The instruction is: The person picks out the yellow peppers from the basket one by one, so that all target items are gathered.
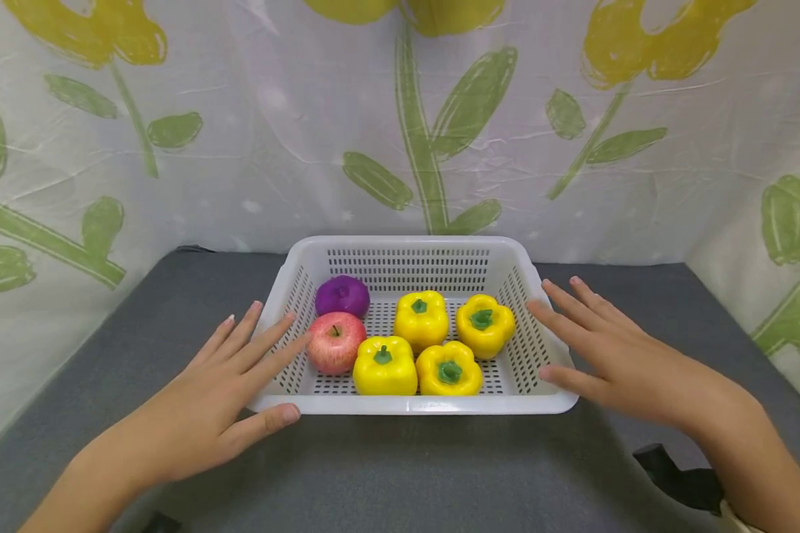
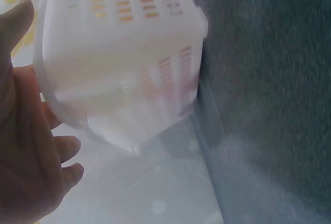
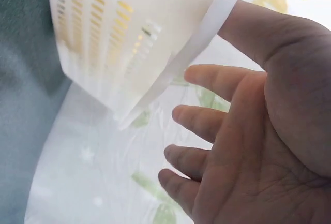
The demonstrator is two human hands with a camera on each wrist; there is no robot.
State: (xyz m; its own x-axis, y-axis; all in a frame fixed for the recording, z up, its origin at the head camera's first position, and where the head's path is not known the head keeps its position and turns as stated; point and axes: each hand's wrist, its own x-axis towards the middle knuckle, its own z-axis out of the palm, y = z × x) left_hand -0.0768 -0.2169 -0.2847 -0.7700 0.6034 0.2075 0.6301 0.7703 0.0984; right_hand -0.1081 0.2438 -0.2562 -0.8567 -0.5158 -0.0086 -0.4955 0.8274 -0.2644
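A white perforated plastic basket (image 1: 413, 405) stands on the dark grey table. Inside, on its left, a purple onion-like vegetable (image 1: 342, 296) lies behind a red apple (image 1: 336, 343). Several yellow bell peppers with green stems, one of them a front pepper (image 1: 385, 366), fill the middle and right. My left hand (image 1: 207, 407) is spread flat above the basket's left edge, fingers straight. Over the right edge, my right hand (image 1: 613, 355) hovers the same way, palm down. In both wrist views the palms face the basket's outer walls (image 2: 124, 74), and neither hand grips anything.
A white cloth backdrop (image 1: 293, 148) printed with yellow flowers and green leaves hangs behind and at both sides. The grey tabletop (image 1: 400, 474) extends in front of the basket and to its sides. A black strap piece (image 1: 683, 481) shows by my right wrist.
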